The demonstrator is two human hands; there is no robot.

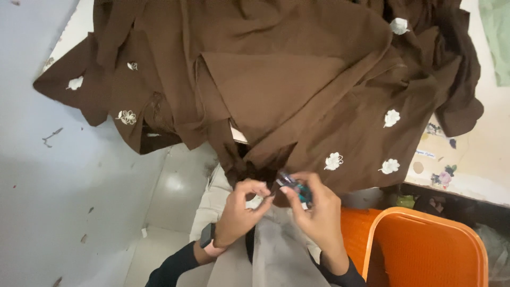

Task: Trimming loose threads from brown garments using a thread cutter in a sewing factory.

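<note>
Two bare hands are seen close together in the lower middle of the frame, just below the hanging edge of a large brown cloth (287,79). The left hand (241,210) is curled, its thumb and forefinger pinched together near the cloth's lower fold; whether something thin is held between them cannot be told. A dark watch (207,235) on a pale strap is worn at that wrist. The right hand (316,210) is closed around a small tool (294,187) with a teal and dark body, whose tip is pointed toward the left hand's fingertips; what kind of tool it is cannot be made out. The two hands are nearly touching at the fingertips. The brown cloth is spread across the upper half of the frame, heaped in folds over a pale table (478,159) whose edge is seen at the right, and it is dotted with white embroidered flowers (333,160). Part of the cloth is draped down over the table's edge to the hands. Small flower stickers (443,176) are seen on the table at the right edge of the frame. An orange plastic chair (425,250) is placed in the lower right corner, beside the right forearm. Pale trousers (276,255) are seen beneath the hands, and a grey floor (69,202) fills the left side.
</note>
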